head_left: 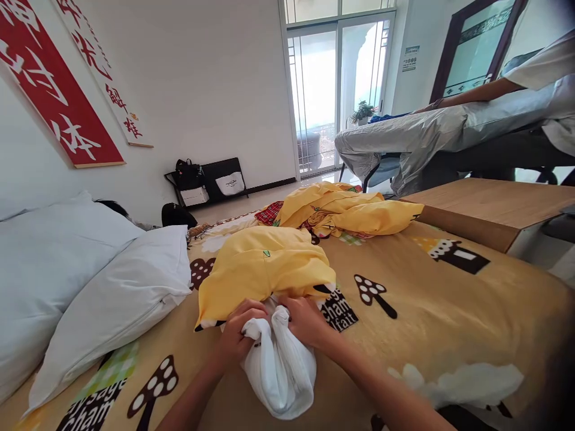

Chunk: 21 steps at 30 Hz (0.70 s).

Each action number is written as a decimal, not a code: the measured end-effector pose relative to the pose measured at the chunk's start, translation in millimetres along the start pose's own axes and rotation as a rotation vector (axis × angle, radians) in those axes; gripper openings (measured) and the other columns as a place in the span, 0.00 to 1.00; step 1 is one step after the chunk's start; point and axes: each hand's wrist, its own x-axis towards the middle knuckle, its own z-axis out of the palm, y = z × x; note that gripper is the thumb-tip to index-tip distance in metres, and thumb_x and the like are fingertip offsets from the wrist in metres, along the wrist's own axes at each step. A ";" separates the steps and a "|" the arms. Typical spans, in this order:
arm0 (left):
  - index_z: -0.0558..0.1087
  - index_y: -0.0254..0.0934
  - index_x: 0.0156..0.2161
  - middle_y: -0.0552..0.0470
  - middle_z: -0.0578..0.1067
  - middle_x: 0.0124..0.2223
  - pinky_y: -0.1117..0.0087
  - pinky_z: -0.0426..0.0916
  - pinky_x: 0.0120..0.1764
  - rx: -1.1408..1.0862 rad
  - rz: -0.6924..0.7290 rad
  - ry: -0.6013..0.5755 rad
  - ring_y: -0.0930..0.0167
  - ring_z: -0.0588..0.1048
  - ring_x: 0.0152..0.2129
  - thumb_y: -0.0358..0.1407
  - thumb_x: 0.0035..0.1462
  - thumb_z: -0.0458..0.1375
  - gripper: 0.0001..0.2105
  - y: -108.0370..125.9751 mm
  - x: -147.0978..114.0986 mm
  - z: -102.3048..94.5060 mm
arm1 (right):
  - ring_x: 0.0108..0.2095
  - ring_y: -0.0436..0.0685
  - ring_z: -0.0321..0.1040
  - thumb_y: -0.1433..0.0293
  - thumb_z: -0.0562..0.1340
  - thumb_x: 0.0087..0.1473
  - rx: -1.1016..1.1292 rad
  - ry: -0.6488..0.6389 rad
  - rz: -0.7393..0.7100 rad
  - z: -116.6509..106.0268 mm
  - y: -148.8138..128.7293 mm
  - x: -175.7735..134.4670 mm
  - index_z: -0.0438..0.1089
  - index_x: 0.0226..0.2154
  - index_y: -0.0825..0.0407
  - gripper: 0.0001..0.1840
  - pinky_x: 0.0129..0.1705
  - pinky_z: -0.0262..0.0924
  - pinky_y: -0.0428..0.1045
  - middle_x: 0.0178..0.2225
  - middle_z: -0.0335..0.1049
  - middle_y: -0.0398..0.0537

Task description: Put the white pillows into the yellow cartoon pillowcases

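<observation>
A white pillow [287, 383] sticks out toward me from the near end of a yellow pillowcase [265, 263] on the bed. Its far part is hidden inside the case, which bulges. My left hand [242, 329] is closed around the left side, at the case's opening and a corner of the pillow. On the other side, my right hand [305, 320] grips the opening's edge and the pillow beside it. The fingertips of both hands are partly hidden by the cloth.
White pillows [117, 299] lie at the left on a patterned tan blanket [449, 311]. Crumpled yellow bedding [341, 209] lies beyond. At right stand a wooden box-like surface [489, 203] and a silver-covered table [404, 137] with another person's arm [476, 96] over it.
</observation>
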 end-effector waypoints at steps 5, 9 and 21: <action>0.64 0.41 0.56 0.44 0.70 0.52 0.62 0.63 0.52 -0.007 0.119 0.063 0.64 0.69 0.50 0.28 0.54 0.51 0.23 8.0 -2.9 6.0 | 0.44 0.57 0.63 0.77 0.59 0.43 0.306 0.383 -0.198 15.9 -4.2 -7.9 0.66 0.37 0.52 0.14 0.45 0.58 0.49 0.42 0.66 0.51; 0.67 0.42 0.54 0.44 0.70 0.51 0.61 0.63 0.51 -0.002 0.149 -0.033 0.62 0.68 0.49 0.30 0.57 0.50 0.20 8.6 -2.8 11.4 | 0.46 0.60 0.60 0.75 0.61 0.43 0.251 0.596 -0.132 25.8 2.3 -12.5 0.64 0.40 0.52 0.17 0.49 0.55 0.56 0.43 0.63 0.51; 0.68 0.38 0.38 0.49 0.71 0.36 0.67 0.65 0.40 -0.060 -0.164 0.018 0.66 0.69 0.34 0.43 0.61 0.48 0.11 2.8 9.7 3.6 | 0.45 0.59 0.66 0.61 0.52 0.64 0.307 0.576 -0.310 13.3 16.0 -61.5 0.65 0.46 0.50 0.14 0.47 0.60 0.53 0.42 0.70 0.51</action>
